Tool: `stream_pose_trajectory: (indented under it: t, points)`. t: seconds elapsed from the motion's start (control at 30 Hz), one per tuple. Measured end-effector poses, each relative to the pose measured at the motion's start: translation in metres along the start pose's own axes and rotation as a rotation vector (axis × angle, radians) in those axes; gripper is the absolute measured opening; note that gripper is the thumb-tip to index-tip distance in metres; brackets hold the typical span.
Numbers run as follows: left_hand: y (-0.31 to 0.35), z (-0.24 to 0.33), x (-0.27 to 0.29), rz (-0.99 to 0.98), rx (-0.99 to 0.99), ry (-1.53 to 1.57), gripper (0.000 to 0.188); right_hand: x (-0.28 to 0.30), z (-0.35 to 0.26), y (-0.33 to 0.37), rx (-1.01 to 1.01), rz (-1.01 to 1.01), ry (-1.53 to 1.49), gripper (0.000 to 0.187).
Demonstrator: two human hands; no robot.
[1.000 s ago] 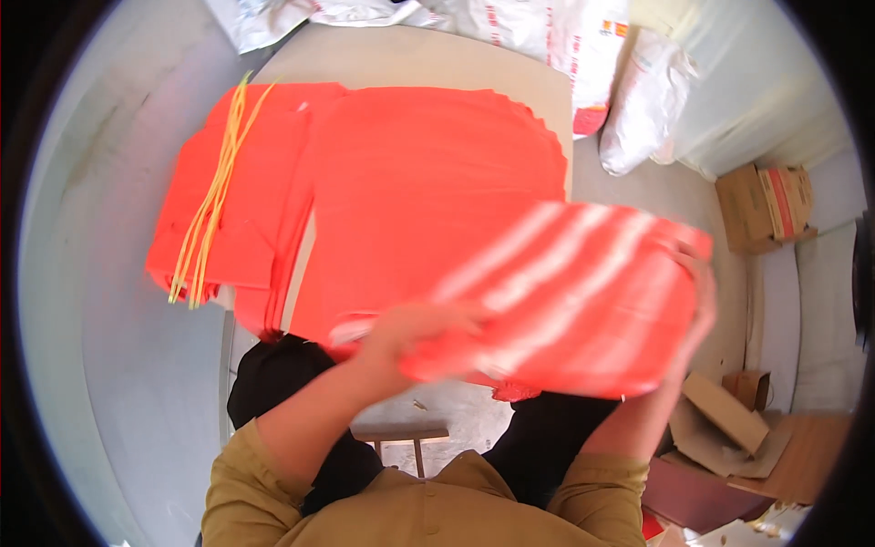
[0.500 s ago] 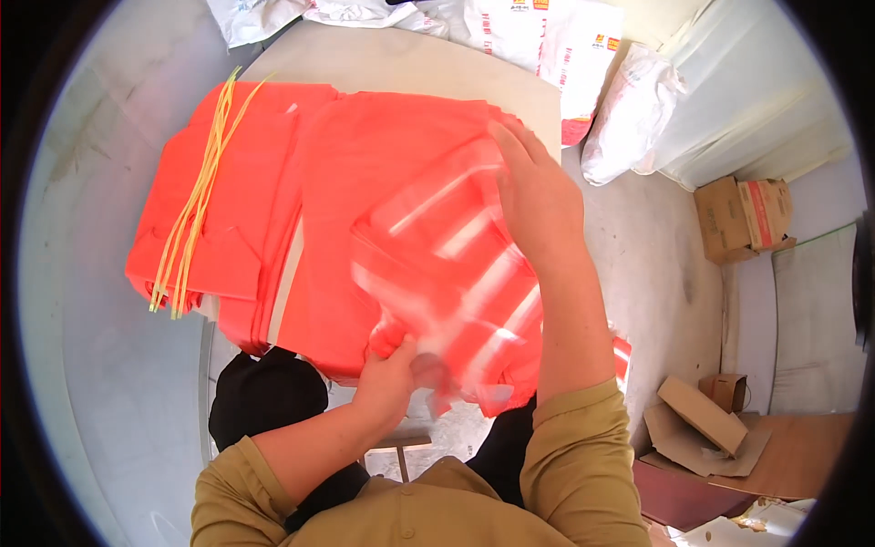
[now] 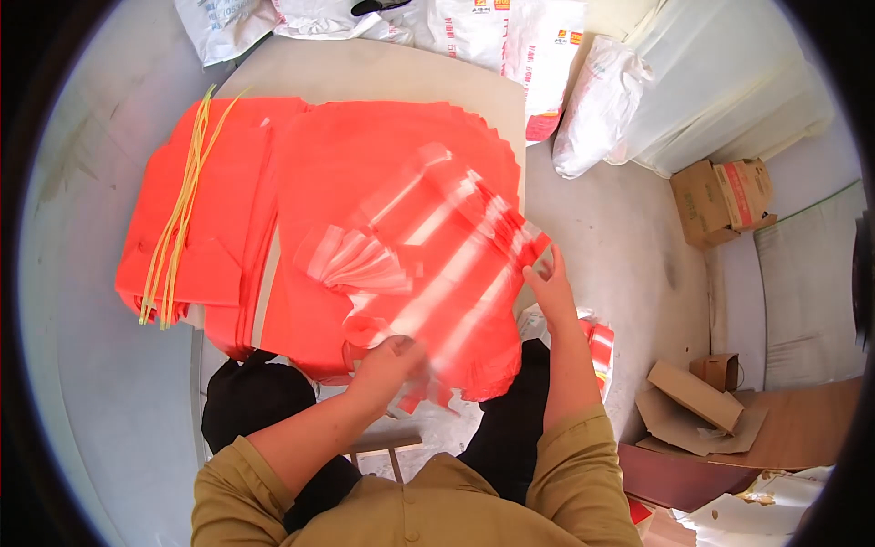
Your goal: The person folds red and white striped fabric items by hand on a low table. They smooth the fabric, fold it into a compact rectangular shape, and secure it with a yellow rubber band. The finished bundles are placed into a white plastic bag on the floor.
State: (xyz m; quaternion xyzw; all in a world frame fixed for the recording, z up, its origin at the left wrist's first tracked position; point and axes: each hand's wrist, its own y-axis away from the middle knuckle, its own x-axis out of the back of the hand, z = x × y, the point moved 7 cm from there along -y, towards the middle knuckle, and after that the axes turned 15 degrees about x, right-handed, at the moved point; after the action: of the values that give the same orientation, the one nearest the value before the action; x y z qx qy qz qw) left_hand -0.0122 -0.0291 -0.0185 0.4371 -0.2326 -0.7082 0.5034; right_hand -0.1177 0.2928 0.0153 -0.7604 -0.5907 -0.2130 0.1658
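Note:
A wide pile of thin red plastic bags (image 3: 319,182) lies on the table. On top of it a loose, glossy red plastic bag (image 3: 437,283) is spread at a slant, its left end gathered into pleats. My right hand (image 3: 551,283) pinches the bag's bunched right edge between thumb and fingers. At the near edge my left hand (image 3: 392,365) is closed on the bag's lower part; its fingertips are blurred. To the left sits a folded red stack (image 3: 200,237) with several yellow strips (image 3: 187,201) lying across it.
The pale tabletop (image 3: 392,68) shows behind the pile. White printed sacks (image 3: 465,36) stand beyond it, and a filled white sack (image 3: 597,109) leans at the right. Cardboard boxes (image 3: 720,201) are at the far right; an opened carton (image 3: 697,410) is nearer. Red packages (image 3: 597,351) are by my right arm.
My right hand has come down from the pile's far right side to the loose bag's right edge. The bag's pleated end now shows at left. My left hand stays near the front edge.

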Motion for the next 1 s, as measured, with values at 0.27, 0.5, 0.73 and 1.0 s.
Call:
stream_pose_trajectory:
  t: [0.27, 0.5, 0.73, 1.0]
  points:
    - [-0.005, 0.005, -0.01, -0.077, 0.143, -0.235, 0.031, -0.016, 0.003, -0.011, 0.175, 0.0, -0.208, 0.102]
    - [0.005, -0.003, -0.035, -0.19, 0.255, -0.556, 0.064, -0.022, -0.01, -0.038, 0.395, 0.189, -0.079, 0.083]
    - [0.019, -0.009, -0.057, -0.511, 0.318, -0.482, 0.072, -0.044, -0.093, -0.074, 0.433, 0.081, -0.114, 0.07]
    - [0.045, -0.013, -0.078, -0.867, 0.082, -0.944, 0.048, -0.055, -0.118, -0.113, 0.578, 0.137, 0.24, 0.072]
